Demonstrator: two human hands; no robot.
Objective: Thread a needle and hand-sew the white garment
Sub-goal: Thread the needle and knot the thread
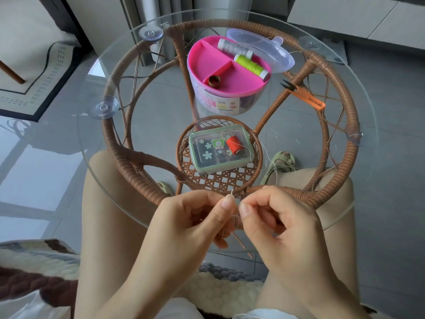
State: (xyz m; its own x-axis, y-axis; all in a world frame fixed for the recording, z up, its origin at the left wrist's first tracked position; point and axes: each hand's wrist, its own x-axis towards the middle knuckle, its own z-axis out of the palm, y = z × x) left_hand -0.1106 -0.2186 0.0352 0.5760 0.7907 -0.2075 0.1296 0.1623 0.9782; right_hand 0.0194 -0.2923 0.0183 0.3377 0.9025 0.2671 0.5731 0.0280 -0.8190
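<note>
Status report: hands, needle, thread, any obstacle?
Left hand pinches needle upright. Right hand pinches white thread beside the eye. Threaded or not: cannot tell. No obstruction seen.

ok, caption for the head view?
Left hand pinches a thin metal needle; right hand pinches white thread beside its eye, over a round glass table.

**A living room at home**

A round glass table (90,139) on a woven rattan frame (350,153) stands over grey floor tiles (395,180). A bordered rug (27,84) lies far left, pale cabinets (358,17) stand far right, and a woolly knitted cushion (32,261) sits near.
</note>
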